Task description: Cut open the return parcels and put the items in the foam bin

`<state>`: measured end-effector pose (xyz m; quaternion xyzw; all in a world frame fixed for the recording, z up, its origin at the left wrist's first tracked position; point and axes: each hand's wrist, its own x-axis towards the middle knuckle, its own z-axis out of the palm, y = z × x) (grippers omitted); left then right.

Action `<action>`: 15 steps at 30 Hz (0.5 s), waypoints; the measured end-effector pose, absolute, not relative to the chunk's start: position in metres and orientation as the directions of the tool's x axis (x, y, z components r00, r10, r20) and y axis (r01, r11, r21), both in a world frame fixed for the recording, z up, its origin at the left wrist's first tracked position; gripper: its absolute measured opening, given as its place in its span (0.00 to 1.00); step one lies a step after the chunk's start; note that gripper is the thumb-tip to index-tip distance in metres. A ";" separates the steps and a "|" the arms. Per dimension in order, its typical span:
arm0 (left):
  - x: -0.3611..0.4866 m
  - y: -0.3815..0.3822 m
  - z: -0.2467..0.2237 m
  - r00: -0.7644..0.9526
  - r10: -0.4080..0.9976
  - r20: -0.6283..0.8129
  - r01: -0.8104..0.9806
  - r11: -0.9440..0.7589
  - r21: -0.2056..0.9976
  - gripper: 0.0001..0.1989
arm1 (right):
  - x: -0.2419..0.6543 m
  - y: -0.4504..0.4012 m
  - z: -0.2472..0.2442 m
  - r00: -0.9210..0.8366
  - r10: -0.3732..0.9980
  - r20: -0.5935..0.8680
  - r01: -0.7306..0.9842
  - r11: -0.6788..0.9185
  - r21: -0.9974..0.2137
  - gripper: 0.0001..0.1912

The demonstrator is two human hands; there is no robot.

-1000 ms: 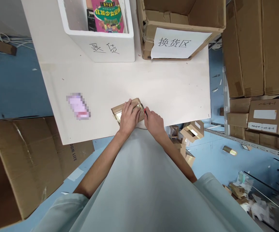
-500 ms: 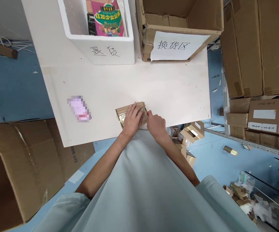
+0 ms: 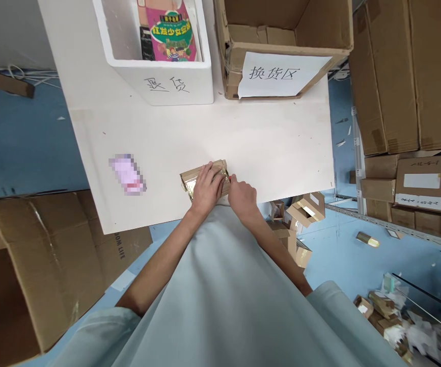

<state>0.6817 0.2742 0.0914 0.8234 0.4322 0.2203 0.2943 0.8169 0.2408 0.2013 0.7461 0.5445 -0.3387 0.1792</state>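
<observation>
A small taped cardboard package (image 3: 190,178) lies tilted on the white table (image 3: 274,137) at its front edge, close to my body. My left hand (image 3: 207,189) rests on top of it with the fingers spread over the shiny tape. At the package's right end my right hand (image 3: 242,197) is closed in a fist around a small red tool (image 3: 231,177); only its red tip shows, and the rest is hidden by the fingers.
A white foam box (image 3: 163,84) holding a colourful book and an open cardboard box (image 3: 281,48) stand at the table's back. A blurred pink item (image 3: 127,173) lies left. Cartons (image 3: 426,183) fill the right shelf; a large carton (image 3: 52,255) stands lower left.
My right hand and its red tool have shifted slightly left along with the package. My left hand stays on the package. The surroundings at the sides have moved slightly right in the view.
</observation>
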 end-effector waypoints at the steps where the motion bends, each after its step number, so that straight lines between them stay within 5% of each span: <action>1: 0.681 0.275 0.091 0.530 0.840 0.117 0.582 -0.461 0.670 0.12 | 0.817 0.240 0.202 0.197 0.702 -0.685 0.931 -0.353 -0.094 0.26; 15: 0.671 0.271 0.089 0.522 0.843 0.129 0.576 -0.460 0.676 0.12 | 0.813 0.218 0.196 0.217 0.706 -0.675 0.928 -0.364 -0.082 0.24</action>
